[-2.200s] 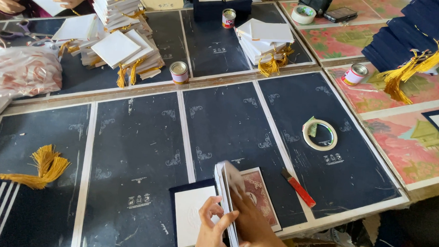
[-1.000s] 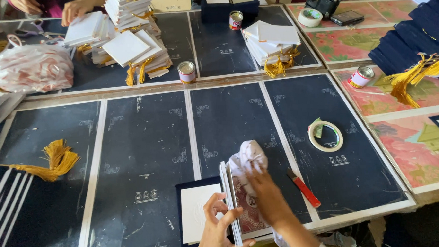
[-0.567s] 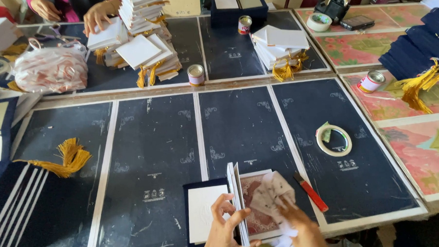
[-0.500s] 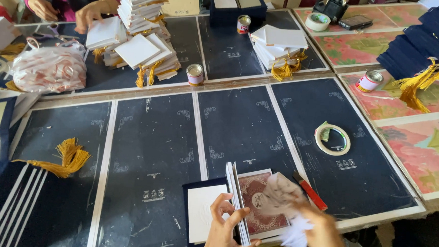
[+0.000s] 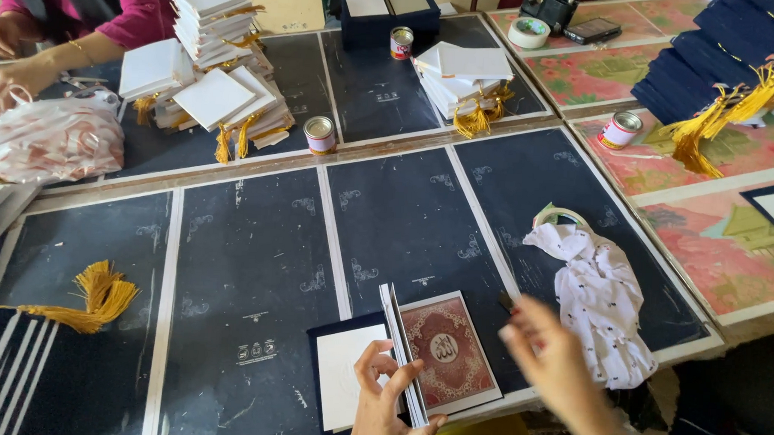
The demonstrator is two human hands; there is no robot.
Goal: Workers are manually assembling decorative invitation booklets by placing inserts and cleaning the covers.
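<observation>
Just right of the right hand lies a crumpled white cloth, its upper end draped against a tape roll. Beyond the fingers, far across the table, stand stacks of white cards with yellow tassels, two small tins, and a bulging plastic bag where another person's hand works. Off to the left of the left hand lies a loose yellow tassel. Nothing lies between the hands and the book.

The table is covered in dark blue sheets with pale borders; to the right lie pink patterned sheets and a pile of dark blue covers.

The book lies open at the near edge. The left fingers pinch its upright white pages, thumb on one side, fingers on the other. The red patterned page lies flat between both hands. The right hand hovers just right of it, blurred, fingers loosely spread, holding nothing.
</observation>
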